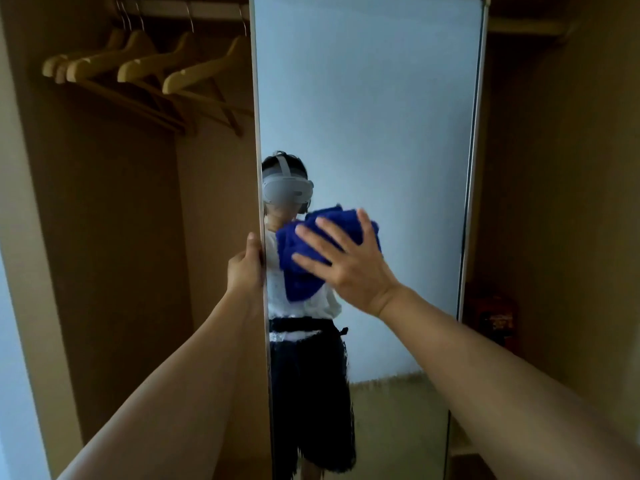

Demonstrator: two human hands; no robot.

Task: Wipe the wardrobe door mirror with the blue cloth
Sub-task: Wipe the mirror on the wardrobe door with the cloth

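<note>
So the right hand (pixel 346 261) was flat, fingers spread, pressing the blue cloth (pixel 304 258) against the wardrobe door mirror (pixel 381 116) around mid-height near its left side. Left hand (pixel 246 265) gripped the door's left edge (pixel 258 150), steadying it. Mirror ran tall and narrow, with most glass lying above and right of the cloth.

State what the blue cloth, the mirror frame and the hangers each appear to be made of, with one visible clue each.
Blue cloth: probably microfibre or terry; its surface looks fuzzy and it bunches softly.
Mirror frame: possibly pale metal or plastic; a thin, smooth, light edge.
Hangers: likely wood, pale and smooth, with thin metal hooks over the rail.
</note>
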